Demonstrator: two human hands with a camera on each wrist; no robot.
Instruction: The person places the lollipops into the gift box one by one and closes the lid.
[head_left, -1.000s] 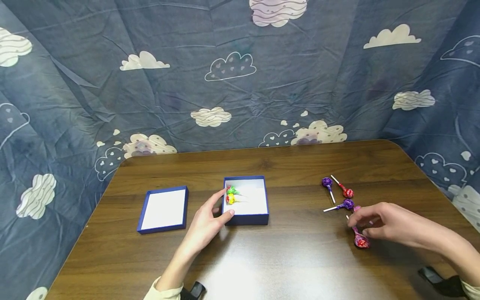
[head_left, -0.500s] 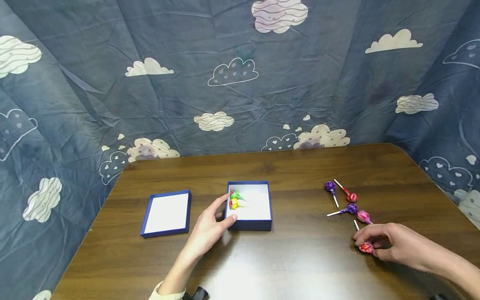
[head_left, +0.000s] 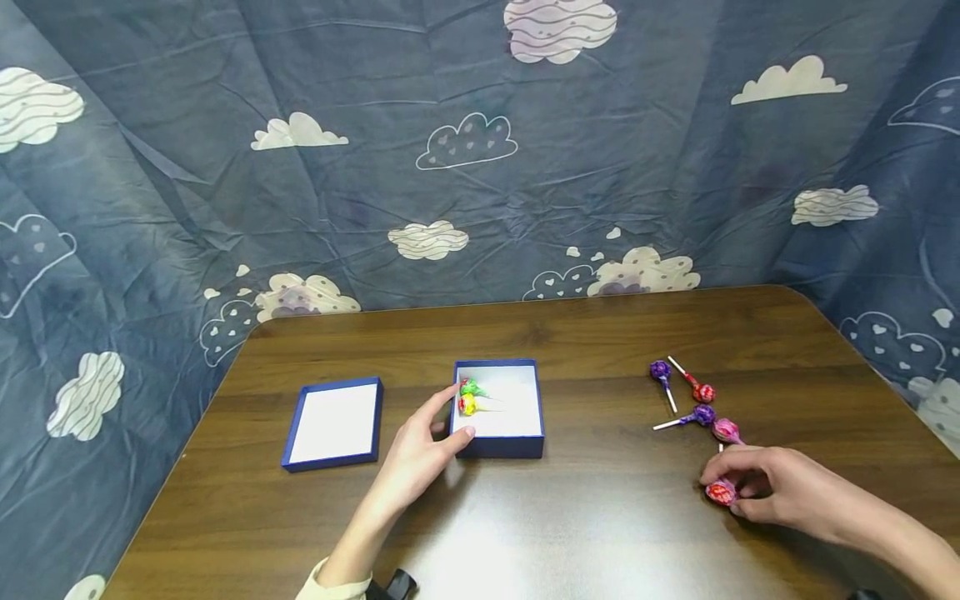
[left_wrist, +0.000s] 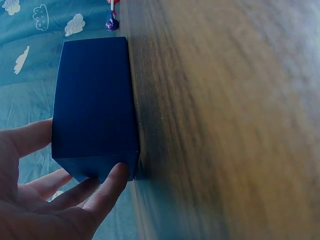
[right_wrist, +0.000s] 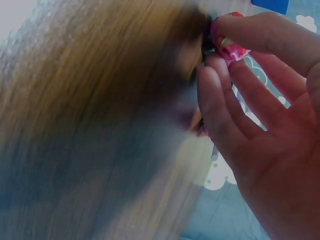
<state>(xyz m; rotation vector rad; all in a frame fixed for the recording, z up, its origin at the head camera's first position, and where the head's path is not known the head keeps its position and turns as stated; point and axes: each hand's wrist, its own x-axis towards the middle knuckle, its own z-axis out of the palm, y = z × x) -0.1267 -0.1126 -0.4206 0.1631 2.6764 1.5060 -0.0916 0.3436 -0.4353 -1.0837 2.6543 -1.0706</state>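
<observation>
My right hand (head_left: 783,487) pinches a pink-and-red wrapped lollipop (head_left: 721,492) by its head, low over the table at the right. Its white stick shows only partly behind the fingers. In the right wrist view, thumb and fingertips meet around the pink wrapper (right_wrist: 231,47). My left hand (head_left: 416,454) holds the near-left corner of a blue box (head_left: 501,448), thumb at the front and forefinger at the left rim. The left wrist view has its fingers against the box's blue side (left_wrist: 95,100). Inside lie a green lollipop (head_left: 470,387) and a yellow one (head_left: 468,405).
Right of the box lie two purple lollipops (head_left: 660,372), a red one (head_left: 703,392) and another pink one (head_left: 726,431). A blue lid (head_left: 333,423) with a white inside lies left of the box. A cloud-patterned curtain (head_left: 480,208) hangs behind the table (head_left: 585,517).
My right hand has come down onto the nearest pink lollipop and now pinches its head, shifting it slightly left. The left hand stays at the box. The head view has tilted slightly.
</observation>
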